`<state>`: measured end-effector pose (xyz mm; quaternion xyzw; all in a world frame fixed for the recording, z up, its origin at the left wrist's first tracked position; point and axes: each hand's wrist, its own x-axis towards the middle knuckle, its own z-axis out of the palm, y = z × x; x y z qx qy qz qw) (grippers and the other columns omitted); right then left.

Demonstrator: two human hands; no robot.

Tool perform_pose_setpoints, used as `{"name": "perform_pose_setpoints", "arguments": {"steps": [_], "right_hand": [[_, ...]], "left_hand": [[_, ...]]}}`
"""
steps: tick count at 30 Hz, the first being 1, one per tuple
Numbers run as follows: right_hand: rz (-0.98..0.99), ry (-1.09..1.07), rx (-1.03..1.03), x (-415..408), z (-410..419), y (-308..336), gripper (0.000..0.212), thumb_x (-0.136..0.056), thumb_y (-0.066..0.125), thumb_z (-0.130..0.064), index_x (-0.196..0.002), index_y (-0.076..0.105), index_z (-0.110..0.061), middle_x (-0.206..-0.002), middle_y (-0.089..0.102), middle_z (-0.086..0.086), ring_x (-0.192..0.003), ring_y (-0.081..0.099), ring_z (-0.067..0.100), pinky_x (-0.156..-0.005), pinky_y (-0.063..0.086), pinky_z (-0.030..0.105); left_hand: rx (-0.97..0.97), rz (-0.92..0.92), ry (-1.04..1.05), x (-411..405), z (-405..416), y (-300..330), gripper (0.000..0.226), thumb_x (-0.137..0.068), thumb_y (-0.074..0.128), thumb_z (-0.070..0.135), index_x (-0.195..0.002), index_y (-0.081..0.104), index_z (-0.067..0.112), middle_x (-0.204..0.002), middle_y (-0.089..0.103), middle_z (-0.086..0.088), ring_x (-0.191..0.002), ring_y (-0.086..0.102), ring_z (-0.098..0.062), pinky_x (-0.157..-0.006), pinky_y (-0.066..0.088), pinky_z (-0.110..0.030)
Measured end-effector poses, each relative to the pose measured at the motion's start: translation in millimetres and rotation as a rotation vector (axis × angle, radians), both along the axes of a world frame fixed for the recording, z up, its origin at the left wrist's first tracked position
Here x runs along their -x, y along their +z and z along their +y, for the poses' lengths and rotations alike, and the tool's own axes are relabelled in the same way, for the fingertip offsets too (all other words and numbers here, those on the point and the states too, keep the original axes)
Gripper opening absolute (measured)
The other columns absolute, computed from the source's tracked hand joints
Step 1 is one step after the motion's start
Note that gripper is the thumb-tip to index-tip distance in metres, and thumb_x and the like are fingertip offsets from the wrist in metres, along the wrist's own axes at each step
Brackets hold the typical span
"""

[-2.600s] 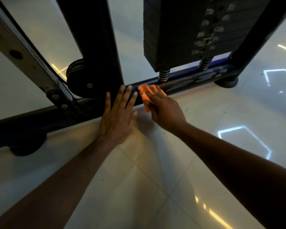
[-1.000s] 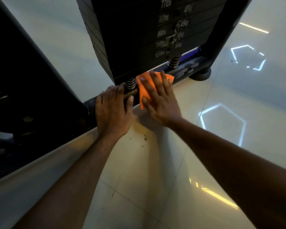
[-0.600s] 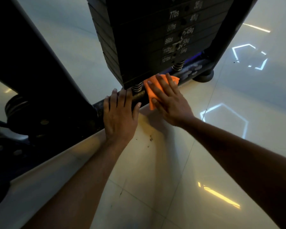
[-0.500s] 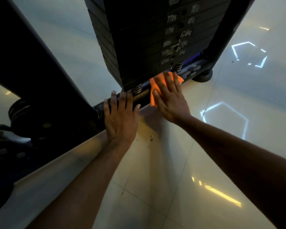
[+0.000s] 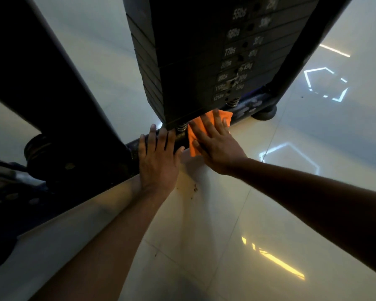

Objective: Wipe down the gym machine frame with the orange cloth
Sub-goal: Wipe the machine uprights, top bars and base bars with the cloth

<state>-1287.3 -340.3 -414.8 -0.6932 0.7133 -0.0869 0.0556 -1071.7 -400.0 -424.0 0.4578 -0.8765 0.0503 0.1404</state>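
Your right hand (image 5: 215, 146) lies flat on the orange cloth (image 5: 204, 127), fingers straight and spread, pressing it onto the low base bar (image 5: 135, 148) of the gym machine frame. The cloth drapes over the bar's top and near face, directly under the bottom edge of the weight stack (image 5: 204, 61), and its far right corner shows past your fingertips. One near corner hangs down toward the tiled floor (image 5: 204, 235), just left of your thumb.

Your left hand (image 5: 159, 157) rests on the same bar just left of the cloth, fingers straight and held close together, holding nothing. Its fingertips reach the far side of the bar, beside a coil spring (image 5: 181, 128) under the stack's left end. The 2 hands sit near each other without touching; a short bare stretch of bar shows between them.

A second spring (image 5: 232, 103) shows under the stack's right end, farther along the bar. The stack's plates carry printed labels; 77lbs, 99lbs and 121lbs can be read, the rest are blurred. A thick dark upright (image 5: 52, 83) slants up at the left, with a round black pulley (image 5: 44, 153) at its foot. At the far right the bar ends on a rounded foot (image 5: 267, 114) beneath another dark upright (image 5: 302, 46). Small dark specks lie on the floor near your left wrist.
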Motion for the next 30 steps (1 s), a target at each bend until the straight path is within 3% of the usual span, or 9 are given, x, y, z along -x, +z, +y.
{"name": "perform_pose_setpoints", "arguments": {"steps": [4, 10, 13, 16, 19, 23, 26, 30], "right_hand": [[0.001, 0.012, -0.055, 10.3, -1.0, 13.7, 0.07, -0.115, 0.028, -0.058, -0.172, -0.009, -0.041, -0.181, -0.014, 0.003, -0.16, -0.032, 0.033, -0.128, -0.011, 0.053], [-0.145, -0.17, -0.019, -23.3, 8.4, 11.3, 0.069, -0.111, 0.023, -0.064, -0.173, 0.002, -0.041, -0.183, -0.007, 0.003, -0.165, -0.02, 0.038, -0.131, 0.014, 0.07], [-0.197, -0.182, 0.003, -22.7, 7.1, 6.1, 0.069, -0.112, 0.029, -0.064, -0.172, 0.004, -0.043, -0.183, -0.009, 0.003, -0.165, -0.021, 0.039, -0.131, 0.013, 0.072], [-0.23, -0.108, 0.047, -9.0, 6.2, -0.1, 0.068, -0.114, 0.037, -0.057, -0.172, 0.004, -0.047, -0.182, -0.012, -0.002, -0.165, -0.023, 0.036, -0.13, 0.014, 0.072], [-0.243, -0.093, 0.1, -0.1, 12.0, -2.5, 0.076, -0.112, 0.056, -0.034, -0.173, 0.012, -0.041, -0.183, -0.004, -0.003, -0.167, -0.014, 0.033, -0.125, 0.032, 0.065], [-0.276, -0.03, 0.043, 18.3, 14.9, 24.4, 0.07, -0.111, 0.058, -0.022, -0.172, 0.027, -0.034, -0.182, 0.014, -0.001, -0.168, 0.006, 0.028, -0.123, 0.041, 0.059], [-0.322, -0.043, -0.027, 45.4, 31.0, 55.1, 0.059, -0.113, 0.054, -0.026, -0.169, 0.035, -0.033, -0.178, 0.027, 0.002, -0.166, 0.019, 0.027, -0.132, 0.03, 0.053], [-0.402, -0.118, -0.051, 96.2, 65.5, 91.4, 0.057, -0.111, 0.058, -0.025, -0.165, 0.043, -0.033, -0.175, 0.035, 0.003, -0.163, 0.029, 0.029, -0.129, 0.036, 0.053]], "left_hand": [[-0.021, 0.032, 0.01, 4.3, 1.4, 5.2, 0.056, -0.115, 0.04, 0.049, -0.159, 0.041, 0.015, -0.165, 0.044, -0.013, -0.164, 0.019, -0.036, -0.131, 0.016, -0.059], [-0.13, 0.083, 0.035, 11.8, 2.8, 11.5, 0.056, -0.11, 0.047, 0.048, -0.154, 0.046, 0.015, -0.162, 0.048, -0.015, -0.163, 0.021, -0.036, -0.131, 0.014, -0.058], [-0.135, 0.073, 0.041, 12.9, 0.4, 10.7, 0.056, -0.108, 0.05, 0.049, -0.153, 0.047, 0.015, -0.161, 0.05, -0.015, -0.162, 0.023, -0.035, -0.13, 0.013, -0.059], [-0.11, 0.042, 0.04, 10.7, 1.7, 7.3, 0.06, -0.109, 0.05, 0.049, -0.157, 0.042, 0.016, -0.162, 0.048, -0.013, -0.162, 0.024, -0.035, -0.13, 0.012, -0.061], [-0.097, 0.018, 0.044, 12.7, 3.8, 12.0, 0.063, -0.109, 0.049, 0.049, -0.161, 0.039, 0.014, -0.163, 0.045, -0.013, -0.161, 0.025, -0.037, -0.13, 0.011, -0.063], [-0.189, -0.025, 0.083, 16.6, 17.8, 28.3, 0.072, -0.112, 0.042, 0.049, -0.17, 0.021, 0.013, -0.174, 0.028, -0.012, -0.165, 0.015, -0.034, -0.131, 0.007, -0.062], [-0.382, -0.009, 0.061, 23.6, 39.9, 47.7, 0.074, -0.113, 0.035, 0.051, -0.173, 0.007, 0.019, -0.181, 0.008, -0.004, -0.167, 0.002, -0.024, -0.132, 0.0, -0.057], [-0.509, 0.087, -0.031, 61.9, 76.8, 103.6, 0.066, -0.113, 0.04, 0.051, -0.17, 0.027, 0.021, -0.174, 0.034, -0.005, -0.162, 0.026, -0.022, -0.132, 0.018, -0.047]]}}
